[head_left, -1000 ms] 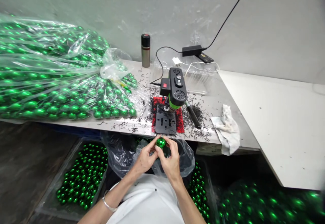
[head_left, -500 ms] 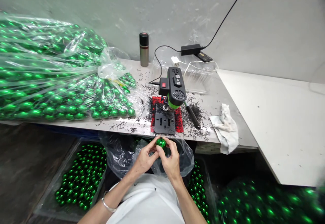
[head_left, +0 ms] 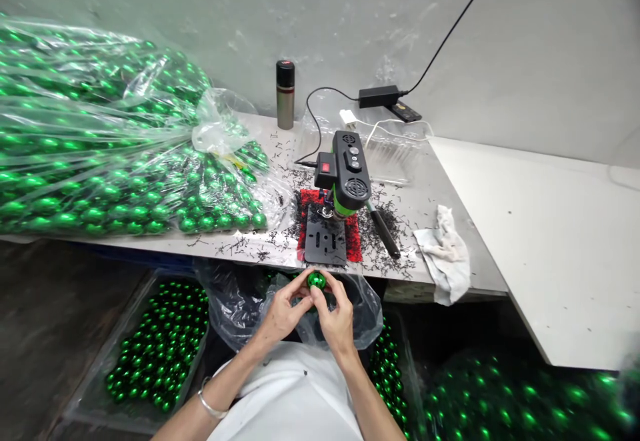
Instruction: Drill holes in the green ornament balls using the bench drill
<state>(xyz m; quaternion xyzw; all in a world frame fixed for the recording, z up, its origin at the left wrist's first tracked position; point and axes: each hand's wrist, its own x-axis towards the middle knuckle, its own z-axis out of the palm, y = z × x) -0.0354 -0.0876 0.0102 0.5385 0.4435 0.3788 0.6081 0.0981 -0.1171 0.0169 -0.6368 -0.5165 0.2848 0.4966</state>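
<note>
A shiny green ball (head_left: 317,280) is pinched between the fingertips of both hands, just in front of the table edge. My left hand (head_left: 284,307) grips it from the left side. From the right, my right hand (head_left: 334,311) closes on it, with the thumb against its near face. Beyond the ball stands a small black and green bench drill press (head_left: 351,167), its slotted base plate (head_left: 325,241) on a red mat (head_left: 353,237). A clear plastic bag (head_left: 225,307) hangs open beneath my hands, with green balls partly visible inside.
A large clear bag of green balls (head_left: 100,161) covers the table's left. Black shavings (head_left: 387,221) surround the drill press. A thermos (head_left: 285,97), a power adapter (head_left: 379,96) and a white rag (head_left: 445,254) lie about. Bins of balls (head_left: 160,341) stand below.
The ball stays between both hands, which have hardly moved. The view has shifted very slightly.
</note>
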